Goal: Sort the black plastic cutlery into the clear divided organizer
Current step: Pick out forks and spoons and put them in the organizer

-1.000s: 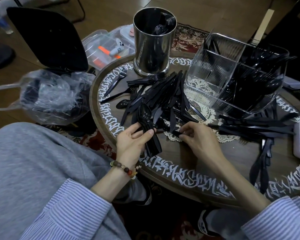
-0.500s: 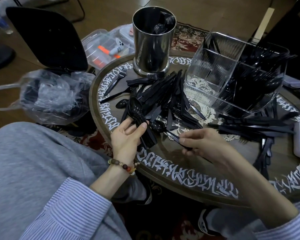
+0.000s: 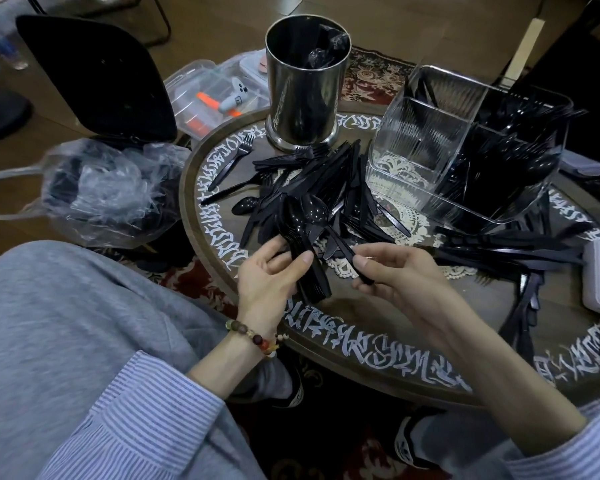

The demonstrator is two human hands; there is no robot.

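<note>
- Nearest me, my left hand (image 3: 267, 271) is curled around a nested stack of black plastic spoons (image 3: 300, 247), thumb pressed across the handles. The bowls point up and away, toward the far side of the table.
- Just to its right, my right hand (image 3: 392, 271) pinches the handle of a single black plastic spoon (image 3: 329, 226) between thumb and fingertips. Its long axis slants up and left, so its bowl sits right beside the top bowl of the stack, nearly touching.
- That is what the coming move turns on, I judge: the single spoon lies almost parallel to the stack and only needs sliding left to nest.
- Beyond the hands, the loose pile of black plastic forks, knives and spoons (image 3: 326, 178) is spread on the round dark wooden table with white lettering round its rim (image 3: 378, 355).
- Farther off and to the right stands the clear ribbed divided organizer (image 3: 423, 133). Its right compartments hold black cutlery, while the near-left one looks unfilled. My right hand is the nearer to it.
- Farthest back, a shiny metal cylinder cup (image 3: 305, 91) stands at the table's far edge.
</note>
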